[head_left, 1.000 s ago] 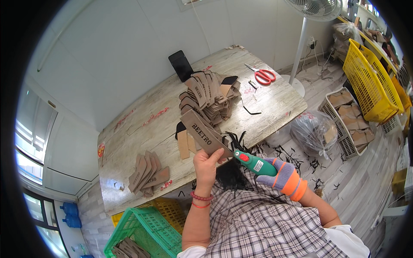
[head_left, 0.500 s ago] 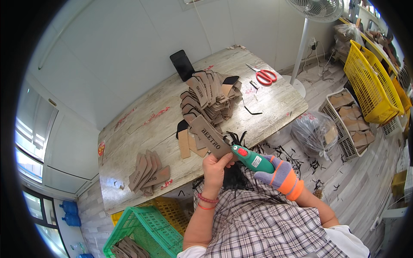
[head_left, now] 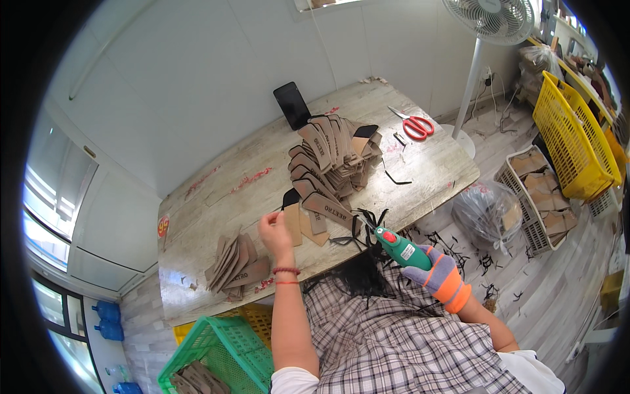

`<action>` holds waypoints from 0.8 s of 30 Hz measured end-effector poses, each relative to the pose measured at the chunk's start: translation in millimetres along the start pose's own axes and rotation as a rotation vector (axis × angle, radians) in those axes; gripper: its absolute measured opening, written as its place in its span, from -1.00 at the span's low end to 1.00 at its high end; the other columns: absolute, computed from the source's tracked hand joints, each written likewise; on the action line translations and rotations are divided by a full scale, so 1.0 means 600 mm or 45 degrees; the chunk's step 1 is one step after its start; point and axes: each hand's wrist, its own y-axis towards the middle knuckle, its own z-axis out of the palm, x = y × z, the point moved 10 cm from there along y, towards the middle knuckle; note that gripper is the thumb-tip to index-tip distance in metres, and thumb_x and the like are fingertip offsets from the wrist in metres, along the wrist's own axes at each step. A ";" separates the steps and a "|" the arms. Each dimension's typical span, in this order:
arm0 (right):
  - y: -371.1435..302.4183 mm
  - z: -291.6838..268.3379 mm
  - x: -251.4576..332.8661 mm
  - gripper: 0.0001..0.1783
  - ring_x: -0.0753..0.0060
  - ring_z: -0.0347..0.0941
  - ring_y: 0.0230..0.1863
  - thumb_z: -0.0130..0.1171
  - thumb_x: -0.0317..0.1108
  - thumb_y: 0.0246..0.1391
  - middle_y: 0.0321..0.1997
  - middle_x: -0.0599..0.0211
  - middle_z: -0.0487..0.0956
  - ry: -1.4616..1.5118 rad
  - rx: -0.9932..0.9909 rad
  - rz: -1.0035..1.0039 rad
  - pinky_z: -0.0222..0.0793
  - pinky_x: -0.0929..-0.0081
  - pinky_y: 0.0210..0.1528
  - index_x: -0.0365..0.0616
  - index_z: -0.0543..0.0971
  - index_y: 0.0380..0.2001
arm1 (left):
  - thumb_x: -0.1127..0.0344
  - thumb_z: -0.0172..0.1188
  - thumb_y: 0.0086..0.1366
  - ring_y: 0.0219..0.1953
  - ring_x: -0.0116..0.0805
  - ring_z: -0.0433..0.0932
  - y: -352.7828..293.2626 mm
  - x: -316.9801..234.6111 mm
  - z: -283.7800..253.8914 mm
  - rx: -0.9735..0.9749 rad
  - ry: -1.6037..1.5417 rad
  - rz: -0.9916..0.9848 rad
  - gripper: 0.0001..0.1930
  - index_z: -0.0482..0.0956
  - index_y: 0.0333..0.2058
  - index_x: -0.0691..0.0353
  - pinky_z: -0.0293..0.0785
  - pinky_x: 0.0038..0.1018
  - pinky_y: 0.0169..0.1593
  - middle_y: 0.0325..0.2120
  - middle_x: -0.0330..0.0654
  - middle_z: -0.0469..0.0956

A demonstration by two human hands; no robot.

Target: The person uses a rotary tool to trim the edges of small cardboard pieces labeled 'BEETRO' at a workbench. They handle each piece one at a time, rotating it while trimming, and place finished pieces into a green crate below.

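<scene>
My bare left hand (head_left: 275,233) is above the table between two piles, fingers loosely bent, with nothing visible in it. My right hand (head_left: 436,276), in a grey and orange glove, grips a green handheld electric cutter (head_left: 401,247) with a red button. The cutter's tip points at black strips (head_left: 372,220) at the table's front edge. Left of the tip, a printed brown piece with dark edging (head_left: 330,209) lies at the front of a large heap of similar pieces (head_left: 335,154). A smaller stack (head_left: 237,266) lies at the table's front left.
Red-handled scissors (head_left: 417,127) and a black phone-like slab (head_left: 292,105) are on the table (head_left: 216,203). A green crate (head_left: 230,348) stands below left. To the right are a clear bag (head_left: 485,213), a crate of brown pieces (head_left: 535,197), a yellow basket (head_left: 571,138) and a fan (head_left: 489,20).
My left hand has let go of the brown piece it held at the cutter and moved left, over the table. The right hand still grips the cutter. The view has shifted slightly.
</scene>
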 end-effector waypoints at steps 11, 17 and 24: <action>0.008 -0.005 -0.012 -0.35 0.63 0.47 -0.35 0.43 -0.15 -0.12 -0.30 0.36 0.59 -0.054 -0.044 -0.019 0.42 0.60 -0.27 -0.28 0.45 -0.01 | 0.39 -0.01 0.19 -0.26 0.04 0.47 0.026 -0.085 0.083 0.286 0.707 0.431 -0.86 0.47 -0.42 0.35 0.41 -0.15 -0.20 -0.38 0.05 0.51; 0.016 0.004 0.014 -0.32 0.51 0.53 -0.36 0.42 -0.05 -0.14 -0.34 0.25 0.61 -0.170 -0.083 -0.111 0.46 0.53 -0.28 -0.25 0.46 -0.02 | 0.47 0.01 0.26 -0.47 -0.37 0.50 -0.011 -0.067 0.010 0.172 -0.293 -0.085 -0.91 0.47 -0.35 0.36 0.39 -0.43 -0.35 -0.46 -0.17 0.54; 0.025 0.012 0.022 -0.35 0.33 0.58 -0.33 0.41 -0.02 -0.16 -0.34 0.13 0.62 -0.238 -0.138 -0.171 0.47 0.46 -0.23 -0.22 0.50 -0.07 | 0.44 0.13 0.28 -0.35 -0.50 0.54 -0.138 -0.182 0.066 0.268 -1.507 -0.592 -0.93 0.49 -0.28 0.28 0.49 -0.57 -0.24 -0.36 -0.26 0.58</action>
